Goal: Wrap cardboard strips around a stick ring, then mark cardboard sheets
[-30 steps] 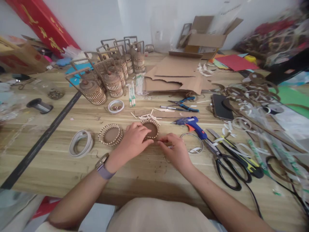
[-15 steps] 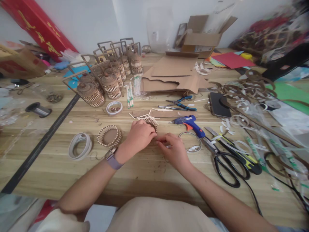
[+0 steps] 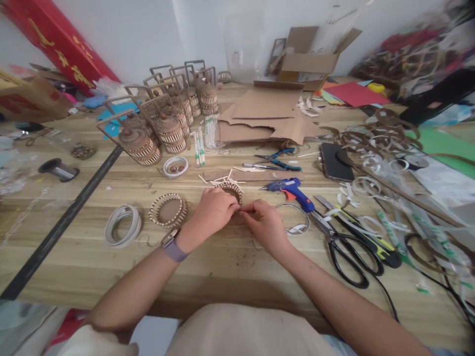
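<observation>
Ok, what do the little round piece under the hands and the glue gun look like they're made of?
Round piece: seemingly brown cardboard or thin wood, matte, its rim lined with pale upright sticks; the left hand covers most of it. Glue gun: glossy blue plastic, with an orange trigger.

The work surface is a light wooden plank table (image 3: 92,247) with a dark strip (image 3: 63,217) running diagonally across its left part. Left of centre lie a white tape roll (image 3: 123,225) and a round cardboard disc ringed with pale sticks (image 3: 168,209). Finished brown stick-walled lantern baskets (image 3: 163,123) stand far left. Flat brown cardboard sheets (image 3: 267,116) lie far centre, with an open cardboard box (image 3: 309,62) beyond. Blue-handled pliers (image 3: 280,157), a blue glue gun (image 3: 291,190) and black-handled scissors (image 3: 343,244) lie to the right. A black phone (image 3: 334,160) rests beside curled cardboard strips (image 3: 386,143).
</observation>
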A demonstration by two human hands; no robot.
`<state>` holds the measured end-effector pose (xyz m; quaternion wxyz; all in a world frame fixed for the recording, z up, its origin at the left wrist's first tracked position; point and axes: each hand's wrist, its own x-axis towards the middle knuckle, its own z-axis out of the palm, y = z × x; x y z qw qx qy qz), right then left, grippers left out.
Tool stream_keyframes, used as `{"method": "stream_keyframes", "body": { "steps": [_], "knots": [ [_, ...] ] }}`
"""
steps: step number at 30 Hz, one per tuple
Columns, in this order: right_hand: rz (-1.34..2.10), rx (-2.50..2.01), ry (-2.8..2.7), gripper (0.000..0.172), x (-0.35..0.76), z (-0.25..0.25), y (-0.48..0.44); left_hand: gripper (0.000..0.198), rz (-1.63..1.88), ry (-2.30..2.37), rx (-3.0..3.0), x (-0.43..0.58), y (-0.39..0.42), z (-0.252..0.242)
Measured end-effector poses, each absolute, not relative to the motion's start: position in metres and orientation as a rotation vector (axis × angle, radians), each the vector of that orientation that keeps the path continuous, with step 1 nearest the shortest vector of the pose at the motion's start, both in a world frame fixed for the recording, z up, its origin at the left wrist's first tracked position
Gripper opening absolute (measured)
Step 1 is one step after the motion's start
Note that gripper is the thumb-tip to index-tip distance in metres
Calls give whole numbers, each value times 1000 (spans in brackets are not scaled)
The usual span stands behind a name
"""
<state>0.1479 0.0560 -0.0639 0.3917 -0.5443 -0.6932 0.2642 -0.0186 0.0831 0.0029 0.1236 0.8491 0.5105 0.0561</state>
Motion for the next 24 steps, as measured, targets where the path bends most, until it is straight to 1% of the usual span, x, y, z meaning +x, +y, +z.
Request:
{"method": "stream_keyframes", "body": {
  "steps": [9, 16, 24],
  "knots": [
    [645, -1387, -1733, 8, 144, -64, 59, 23, 121, 1490, 2489, -18, 80, 2],
    [622, -1385, -1748, 11, 145, -64, 58, 10, 186, 1513, 2542, -18, 69, -8],
    [530, -1385, -1840, 15, 149, -64, 57, 19, 297, 1624, 2497, -13, 59, -21]
  ]
}}
